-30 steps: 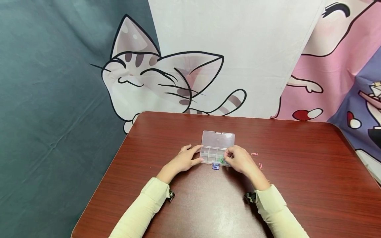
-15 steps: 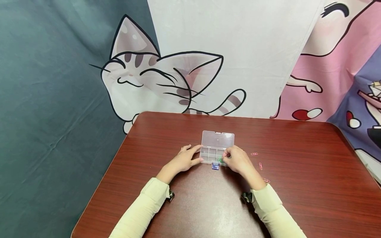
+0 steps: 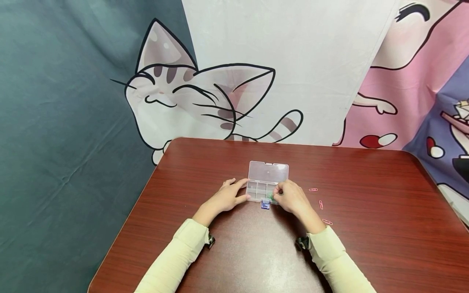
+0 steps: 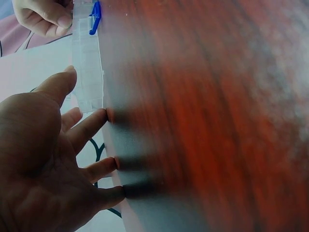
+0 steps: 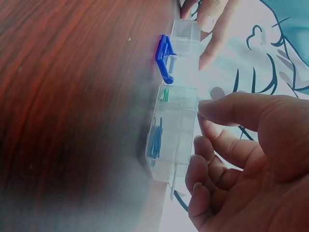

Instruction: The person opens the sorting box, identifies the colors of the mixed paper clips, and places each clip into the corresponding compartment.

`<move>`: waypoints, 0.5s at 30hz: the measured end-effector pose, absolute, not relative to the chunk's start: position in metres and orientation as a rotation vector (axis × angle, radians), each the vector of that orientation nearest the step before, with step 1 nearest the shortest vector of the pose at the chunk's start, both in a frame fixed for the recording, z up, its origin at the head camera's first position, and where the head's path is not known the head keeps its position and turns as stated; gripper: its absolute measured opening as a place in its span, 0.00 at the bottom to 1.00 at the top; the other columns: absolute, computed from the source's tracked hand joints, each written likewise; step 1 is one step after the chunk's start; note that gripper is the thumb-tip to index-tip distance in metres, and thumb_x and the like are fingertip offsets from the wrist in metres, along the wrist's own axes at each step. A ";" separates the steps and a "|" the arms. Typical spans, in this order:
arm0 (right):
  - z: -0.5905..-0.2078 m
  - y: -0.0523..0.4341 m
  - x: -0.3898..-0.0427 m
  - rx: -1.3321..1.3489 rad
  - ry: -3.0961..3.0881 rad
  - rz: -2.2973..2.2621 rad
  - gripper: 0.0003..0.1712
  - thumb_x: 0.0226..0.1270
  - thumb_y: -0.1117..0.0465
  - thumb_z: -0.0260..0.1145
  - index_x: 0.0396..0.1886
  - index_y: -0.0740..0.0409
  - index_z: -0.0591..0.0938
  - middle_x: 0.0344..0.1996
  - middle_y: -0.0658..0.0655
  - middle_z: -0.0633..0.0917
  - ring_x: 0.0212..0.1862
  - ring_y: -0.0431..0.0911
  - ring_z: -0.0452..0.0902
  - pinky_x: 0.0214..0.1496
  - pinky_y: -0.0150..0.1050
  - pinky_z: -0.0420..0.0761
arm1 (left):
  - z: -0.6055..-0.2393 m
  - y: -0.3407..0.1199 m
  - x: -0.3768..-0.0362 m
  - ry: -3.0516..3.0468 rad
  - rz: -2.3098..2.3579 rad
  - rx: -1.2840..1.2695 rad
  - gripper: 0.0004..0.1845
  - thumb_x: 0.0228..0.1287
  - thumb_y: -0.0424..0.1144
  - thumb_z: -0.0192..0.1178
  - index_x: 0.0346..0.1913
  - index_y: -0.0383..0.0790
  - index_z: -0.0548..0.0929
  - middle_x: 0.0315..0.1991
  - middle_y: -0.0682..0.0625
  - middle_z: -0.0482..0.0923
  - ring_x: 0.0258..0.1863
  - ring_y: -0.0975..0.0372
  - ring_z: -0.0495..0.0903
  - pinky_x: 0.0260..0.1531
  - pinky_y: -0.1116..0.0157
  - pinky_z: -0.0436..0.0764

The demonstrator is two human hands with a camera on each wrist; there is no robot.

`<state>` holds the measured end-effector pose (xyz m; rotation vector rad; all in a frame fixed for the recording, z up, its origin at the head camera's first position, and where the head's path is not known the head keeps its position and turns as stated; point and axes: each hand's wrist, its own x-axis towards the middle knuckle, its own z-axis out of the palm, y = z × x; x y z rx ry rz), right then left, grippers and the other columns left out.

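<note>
A clear plastic compartment box (image 3: 261, 191) stands on the table with its lid (image 3: 269, 171) raised and its blue latch (image 3: 265, 204) folded out at the front. My left hand (image 3: 228, 196) touches the box's left end, thumb near the front corner, fingers fairly straight. Over the box's right part is my right hand (image 3: 291, 197), thumb and index fingertips together above the compartments; whether something is between them cannot be made out. In the right wrist view, green paper clips (image 5: 165, 95) lie in one compartment and blue paper clips (image 5: 155, 140) in the neighbouring one.
Several pinkish-red paper clips lie on the table right of the box, among them one paper clip (image 3: 313, 189) farther back and another paper clip (image 3: 327, 222) beside the right forearm. The brown table (image 3: 366, 195) ends against a printed cloth backdrop (image 3: 311, 61).
My right hand has shifted slightly left over the box, and its forearm has uncovered a red paper clip on the table. The left hand and the box have stayed put.
</note>
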<state>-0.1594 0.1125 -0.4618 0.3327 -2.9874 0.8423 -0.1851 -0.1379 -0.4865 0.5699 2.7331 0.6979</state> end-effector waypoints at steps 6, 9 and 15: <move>-0.459 0.116 -0.161 0.319 -3.026 0.839 0.05 0.58 0.62 0.65 0.24 0.51 0.82 0.30 0.53 0.77 0.35 0.51 0.73 0.44 0.51 0.76 | -0.487 -0.138 -0.186 2.730 0.697 0.582 0.33 0.74 0.57 0.56 0.78 0.57 0.63 0.72 0.50 0.70 0.78 0.46 0.53 0.76 0.42 0.50; -0.456 0.121 -0.162 0.312 -3.024 0.846 0.06 0.61 0.62 0.64 0.25 0.52 0.83 0.31 0.54 0.79 0.36 0.51 0.74 0.42 0.50 0.76 | -0.486 -0.138 -0.186 2.730 0.701 0.584 0.33 0.74 0.57 0.57 0.78 0.56 0.64 0.72 0.50 0.70 0.78 0.45 0.54 0.76 0.42 0.51; -0.448 0.137 -0.164 0.289 -3.004 0.869 0.07 0.64 0.61 0.64 0.27 0.53 0.84 0.32 0.55 0.80 0.36 0.51 0.75 0.41 0.49 0.75 | -0.485 -0.138 -0.185 2.736 0.716 0.582 0.33 0.74 0.56 0.57 0.77 0.56 0.65 0.72 0.48 0.71 0.78 0.45 0.54 0.73 0.40 0.55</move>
